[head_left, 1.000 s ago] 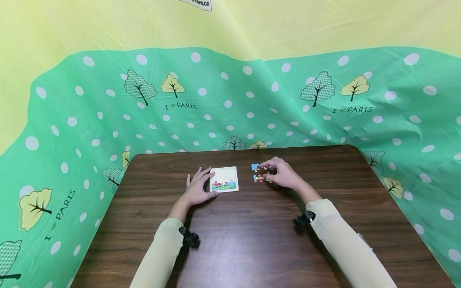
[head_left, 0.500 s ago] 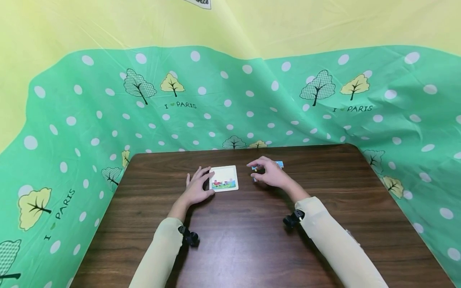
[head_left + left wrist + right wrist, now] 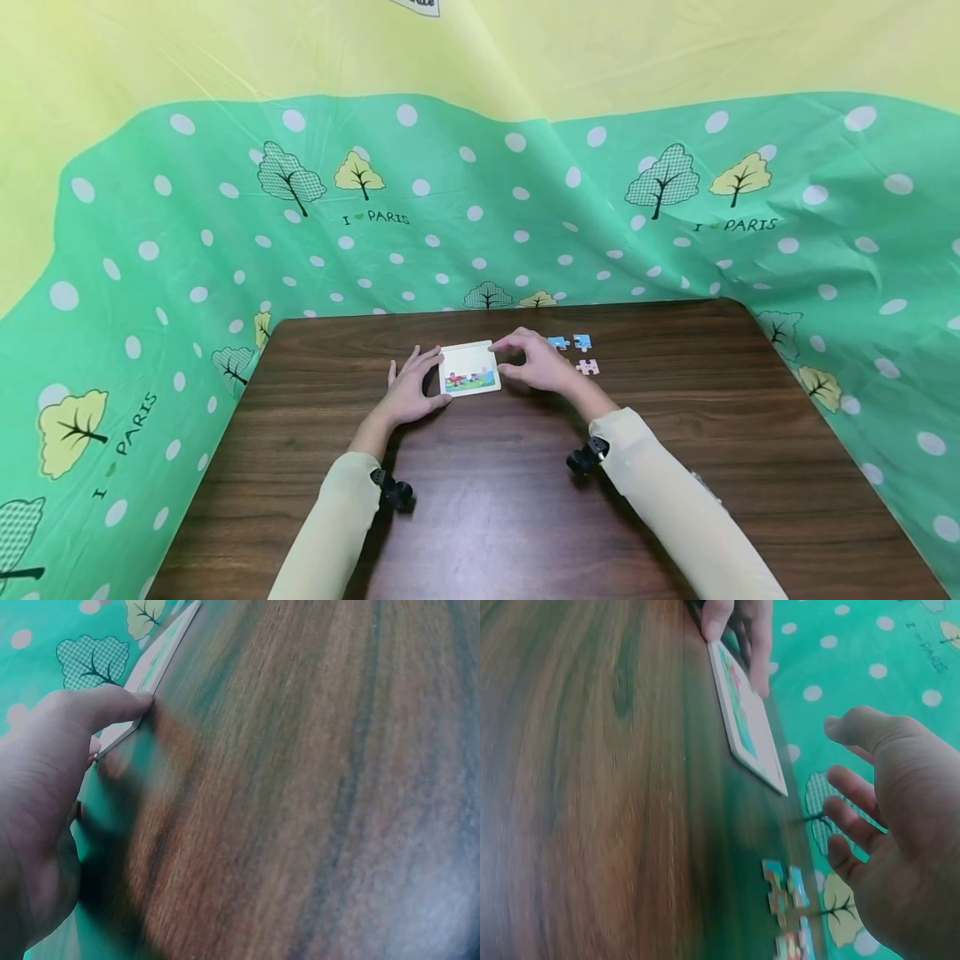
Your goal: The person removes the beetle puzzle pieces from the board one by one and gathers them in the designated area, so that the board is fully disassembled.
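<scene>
A white-framed jigsaw tray (image 3: 468, 364) lies near the far side of the table, a strip of colourful fitted pieces (image 3: 470, 382) along its near side and bare white above. My left hand (image 3: 408, 393) holds the tray by its left side, the thumb (image 3: 124, 707) at the near corner and the fingers toward the far edge. Beside the tray's right edge hovers my right hand (image 3: 542, 363), fingers loosely bent and apart. In the right wrist view nothing shows between its thumb and fingers (image 3: 855, 795). Several loose jigsaw pieces (image 3: 777, 889) lie just beyond the tray, partly behind my right hand in the head view.
Blue pieces (image 3: 582, 342) and a pink piece (image 3: 588, 367) lie right of the right hand. The dark wood table (image 3: 495, 500) ends at a green dotted cloth (image 3: 420, 217) hanging behind and at both sides. Each wrist carries a small black camera (image 3: 587, 457).
My right hand has moved left from over the loose pieces to the tray's right edge, uncovering pieces behind it. The tray has shifted slightly right, with the left hand still at it.
</scene>
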Available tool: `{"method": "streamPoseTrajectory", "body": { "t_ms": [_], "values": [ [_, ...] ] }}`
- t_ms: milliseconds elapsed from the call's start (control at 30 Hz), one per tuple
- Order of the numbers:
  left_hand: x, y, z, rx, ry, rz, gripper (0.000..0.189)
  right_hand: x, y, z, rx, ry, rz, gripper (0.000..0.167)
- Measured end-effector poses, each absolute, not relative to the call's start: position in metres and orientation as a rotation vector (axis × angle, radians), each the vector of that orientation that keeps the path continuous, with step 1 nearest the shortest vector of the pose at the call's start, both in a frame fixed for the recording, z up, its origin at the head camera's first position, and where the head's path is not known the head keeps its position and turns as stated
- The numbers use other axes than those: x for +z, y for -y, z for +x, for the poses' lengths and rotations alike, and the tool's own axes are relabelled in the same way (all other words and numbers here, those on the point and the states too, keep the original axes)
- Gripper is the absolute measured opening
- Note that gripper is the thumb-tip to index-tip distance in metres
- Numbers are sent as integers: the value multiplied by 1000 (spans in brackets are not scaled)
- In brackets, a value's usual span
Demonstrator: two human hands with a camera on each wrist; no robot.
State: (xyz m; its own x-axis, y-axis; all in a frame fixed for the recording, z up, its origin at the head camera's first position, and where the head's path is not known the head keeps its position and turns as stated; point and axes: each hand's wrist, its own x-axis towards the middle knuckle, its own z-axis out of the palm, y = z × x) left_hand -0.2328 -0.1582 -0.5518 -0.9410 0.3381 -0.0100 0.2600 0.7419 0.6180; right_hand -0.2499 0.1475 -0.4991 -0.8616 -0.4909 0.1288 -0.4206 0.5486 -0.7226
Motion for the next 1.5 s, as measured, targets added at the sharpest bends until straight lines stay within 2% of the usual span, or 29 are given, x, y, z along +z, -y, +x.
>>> {"method": "streamPoseTrajectory", "body": {
  "t_ms": [600, 900, 1233, 1500],
  "values": [
    [-555, 158, -233, 949, -2857, 510, 82, -511, -107, -250, -1229, -2653, -819, 40],
    [-567, 162, -239, 986, -2852, 510, 86, -519, -89, -249, -1178, -2666, -848, 38],
    [-564, 160, -237, 1023, -2855, 538, 87, -527, -79, -249, -1137, -2679, -894, 37],
    [-565, 161, -237, 1006, -2871, 543, 87, -560, -79, -264, -1171, -2716, -1005, 38]
  ]
}}
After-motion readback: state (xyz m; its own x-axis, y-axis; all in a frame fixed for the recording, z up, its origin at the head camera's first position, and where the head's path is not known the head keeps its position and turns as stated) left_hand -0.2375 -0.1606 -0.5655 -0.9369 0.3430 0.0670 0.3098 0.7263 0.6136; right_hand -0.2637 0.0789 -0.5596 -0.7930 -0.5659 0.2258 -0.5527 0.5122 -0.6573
